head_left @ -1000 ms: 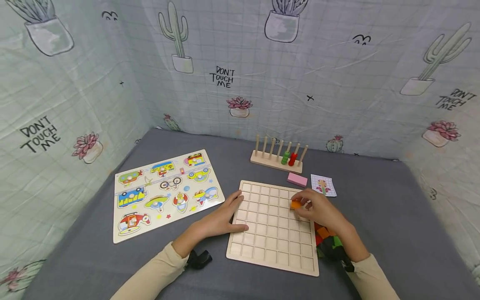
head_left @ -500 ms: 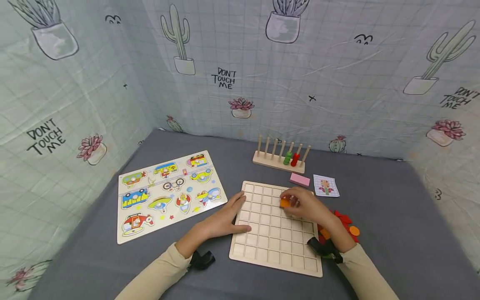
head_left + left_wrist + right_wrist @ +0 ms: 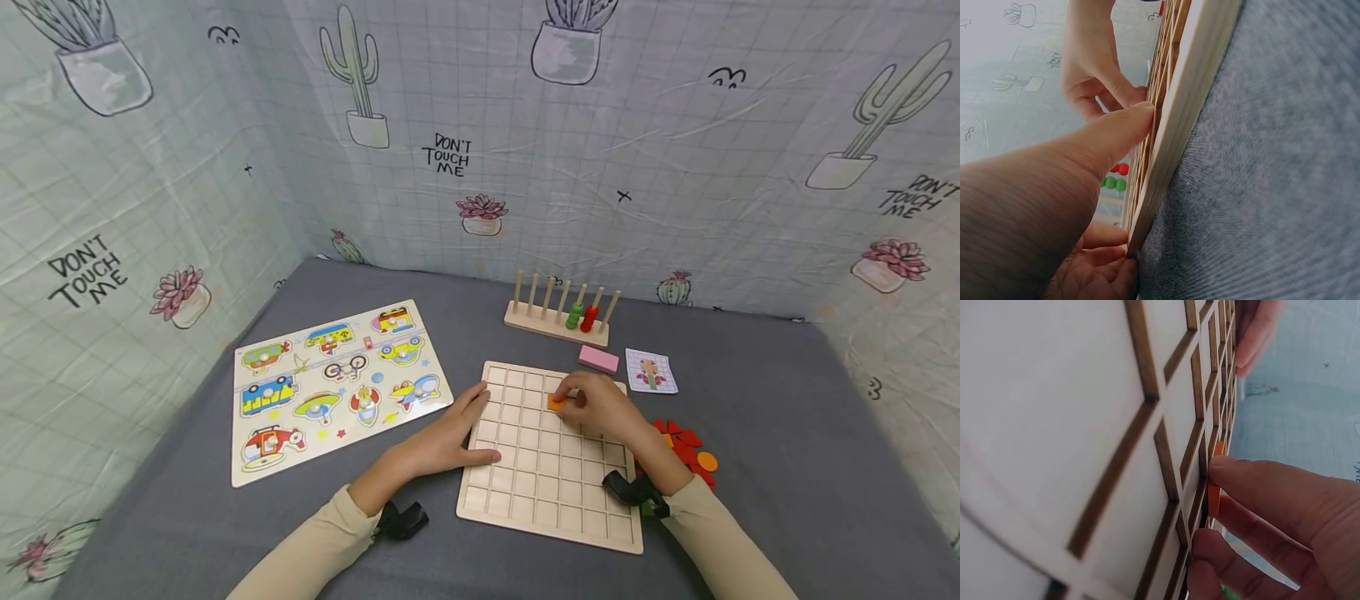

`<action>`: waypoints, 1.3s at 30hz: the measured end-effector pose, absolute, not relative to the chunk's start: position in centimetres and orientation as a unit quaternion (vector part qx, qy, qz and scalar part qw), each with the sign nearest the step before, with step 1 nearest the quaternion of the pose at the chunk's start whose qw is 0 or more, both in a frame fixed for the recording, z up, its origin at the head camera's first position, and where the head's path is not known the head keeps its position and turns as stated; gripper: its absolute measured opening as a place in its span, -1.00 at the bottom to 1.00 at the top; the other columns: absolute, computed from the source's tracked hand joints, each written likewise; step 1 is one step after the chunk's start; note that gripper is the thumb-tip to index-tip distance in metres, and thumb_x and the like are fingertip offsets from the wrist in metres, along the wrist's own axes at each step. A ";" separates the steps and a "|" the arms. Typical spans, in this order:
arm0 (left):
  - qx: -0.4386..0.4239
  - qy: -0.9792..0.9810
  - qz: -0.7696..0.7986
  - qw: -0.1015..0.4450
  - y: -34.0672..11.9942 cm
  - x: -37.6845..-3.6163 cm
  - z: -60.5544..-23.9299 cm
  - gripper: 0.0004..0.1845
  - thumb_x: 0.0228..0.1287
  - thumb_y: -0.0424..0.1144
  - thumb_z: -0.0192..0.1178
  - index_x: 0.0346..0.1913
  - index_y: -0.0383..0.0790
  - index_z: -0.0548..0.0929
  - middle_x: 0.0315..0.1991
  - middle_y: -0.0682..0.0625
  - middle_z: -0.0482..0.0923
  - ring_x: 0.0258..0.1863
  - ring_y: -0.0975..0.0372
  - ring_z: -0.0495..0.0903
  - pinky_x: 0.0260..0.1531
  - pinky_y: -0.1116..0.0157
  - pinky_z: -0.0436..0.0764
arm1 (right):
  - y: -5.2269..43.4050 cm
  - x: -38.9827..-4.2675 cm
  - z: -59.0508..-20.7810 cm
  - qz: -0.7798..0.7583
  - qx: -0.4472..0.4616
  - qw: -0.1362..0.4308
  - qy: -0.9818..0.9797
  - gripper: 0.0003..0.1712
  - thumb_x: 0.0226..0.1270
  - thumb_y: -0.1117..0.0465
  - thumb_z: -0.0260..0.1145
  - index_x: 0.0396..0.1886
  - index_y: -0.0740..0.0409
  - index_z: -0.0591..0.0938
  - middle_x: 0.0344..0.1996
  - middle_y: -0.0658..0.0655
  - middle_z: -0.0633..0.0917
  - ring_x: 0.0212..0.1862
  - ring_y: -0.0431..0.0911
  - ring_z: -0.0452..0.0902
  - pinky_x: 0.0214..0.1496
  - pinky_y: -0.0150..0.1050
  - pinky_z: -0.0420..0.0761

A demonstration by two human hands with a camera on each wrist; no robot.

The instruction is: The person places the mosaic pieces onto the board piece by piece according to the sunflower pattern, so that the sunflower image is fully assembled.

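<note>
The wooden grid board lies in the lower middle of the head view on the grey table cover, with bare cloth open to its right and below it, and a narrow strip of cloth between its left edge and the vehicle puzzle board at centre left. Above its upper edge sit the pink block, the pattern card and the peg rack, all near but apart from it. A heap of red and orange pieces lies just beside the board's right edge. The left hand rests on the board's left edge, fingers fairly straight and spread, thumb laid on the grid. The right hand sits over the upper middle cells, its fingertips curled and pinching the orange piece against the board. The left wrist view shows what the head view cannot: the thumb pressed on the board's top while fingers touch its side edge from below. The right wrist view shows the orange piece edge-on, thin, touching the grid between thumb and finger; whether it sits fully in a cell cannot be told.
</note>
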State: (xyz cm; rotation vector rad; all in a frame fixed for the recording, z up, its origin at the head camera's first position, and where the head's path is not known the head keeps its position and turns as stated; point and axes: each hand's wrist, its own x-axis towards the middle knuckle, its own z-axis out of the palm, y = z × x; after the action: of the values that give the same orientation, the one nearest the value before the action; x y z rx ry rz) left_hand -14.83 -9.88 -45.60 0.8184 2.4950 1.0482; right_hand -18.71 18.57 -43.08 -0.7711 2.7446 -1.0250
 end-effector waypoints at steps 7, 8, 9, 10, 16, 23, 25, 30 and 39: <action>0.295 0.872 0.359 0.154 -9.7 -15.0 -45.5 0.02 0.28 0.06 0.29 0.53 -0.40 -0.06 0.56 -0.20 -0.23 0.53 0.03 -0.13 0.40 0.03 0.14 | 18.7 -18.9 -42.9 -0.345 -0.252 0.070 0.902 -0.89 0.17 0.39 0.43 -0.28 0.25 0.73 -0.30 0.13 0.67 -0.47 -0.21 0.39 -0.44 -0.34 0.43; 0.297 0.872 0.357 0.155 -9.6 -15.0 -45.5 0.02 0.28 0.05 0.29 0.53 -0.41 -0.06 0.56 -0.20 -0.24 0.53 0.03 -0.14 0.40 0.04 0.14 | 18.8 -18.8 -42.9 -0.347 -0.247 0.073 0.902 -0.88 0.17 0.39 0.43 -0.27 0.26 0.74 -0.31 0.13 0.66 -0.47 -0.20 0.39 -0.45 -0.34 0.42; 0.298 0.872 0.356 0.155 -9.6 -15.0 -45.5 0.02 0.28 0.05 0.29 0.53 -0.41 -0.06 0.56 -0.21 -0.24 0.53 0.03 -0.14 0.40 0.04 0.14 | 18.8 -18.8 -42.8 -0.350 -0.243 0.075 0.902 -0.88 0.16 0.40 0.42 -0.27 0.27 0.74 -0.32 0.13 0.65 -0.47 -0.19 0.39 -0.45 -0.34 0.42; 0.299 0.872 0.355 0.155 -9.5 -15.0 -45.5 0.02 0.28 0.05 0.29 0.52 -0.41 -0.06 0.56 -0.21 -0.24 0.53 0.03 -0.14 0.40 0.04 0.14 | 18.9 -18.8 -42.8 -0.352 -0.240 0.077 0.901 -0.87 0.16 0.41 0.42 -0.26 0.28 0.74 -0.34 0.13 0.64 -0.47 -0.19 0.39 -0.46 -0.34 0.42; 0.293 0.871 0.362 0.158 -9.3 -14.9 -45.8 0.03 0.28 0.08 0.29 0.53 -0.38 -0.07 0.57 -0.20 -0.25 0.53 0.03 -0.13 0.39 0.03 0.16 | 18.8 -18.5 -42.7 -0.352 -0.236 0.077 0.903 -0.87 0.16 0.42 0.41 -0.26 0.31 0.75 -0.33 0.15 0.65 -0.48 -0.20 0.37 -0.47 -0.36 0.40; 0.291 0.870 0.366 0.156 -9.4 -14.7 -46.0 0.03 0.27 0.07 0.29 0.53 -0.40 -0.05 0.57 -0.19 -0.25 0.53 0.03 -0.14 0.40 0.02 0.15 | 19.1 -18.2 -43.0 -0.357 -0.250 0.077 0.897 -0.84 0.17 0.43 0.39 -0.21 0.32 0.72 -0.27 0.16 0.64 -0.40 -0.12 0.40 -0.42 -0.34 0.41; 0.290 0.871 0.365 0.154 -9.5 -14.7 -46.0 0.03 0.27 0.07 0.30 0.53 -0.39 -0.05 0.57 -0.18 -0.24 0.53 0.03 -0.13 0.40 0.03 0.15 | 19.3 -18.1 -43.0 -0.358 -0.253 0.072 0.896 -0.82 0.17 0.43 0.39 -0.20 0.31 0.72 -0.26 0.17 0.63 -0.36 -0.07 0.43 -0.38 -0.33 0.44; 0.292 0.871 0.365 0.148 -9.6 -14.9 -46.2 0.03 0.27 0.08 0.29 0.53 -0.39 -0.04 0.57 -0.20 -0.23 0.53 0.02 -0.12 0.39 0.01 0.17 | 20.3 -17.5 -42.9 -0.368 -0.242 0.061 0.896 -0.81 0.19 0.43 0.38 -0.17 0.32 0.70 -0.18 0.22 0.62 -0.25 -0.01 0.48 -0.32 -0.30 0.51; 0.285 0.874 0.363 0.150 -9.9 -14.8 -46.1 0.03 0.26 0.09 0.29 0.53 -0.37 -0.04 0.57 -0.18 -0.23 0.53 0.02 -0.12 0.39 0.01 0.16 | 22.5 -16.4 -42.7 -0.358 -0.233 0.036 0.903 -0.85 0.19 0.41 0.40 -0.22 0.30 0.71 -0.24 0.18 0.61 -0.32 -0.06 0.46 -0.36 -0.33 0.51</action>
State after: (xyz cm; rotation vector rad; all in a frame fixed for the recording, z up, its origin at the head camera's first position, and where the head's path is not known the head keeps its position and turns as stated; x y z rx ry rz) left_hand -14.83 -9.94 -46.05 0.8202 2.5123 1.0429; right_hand -16.36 22.47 -42.70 -0.7163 2.7746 -1.0987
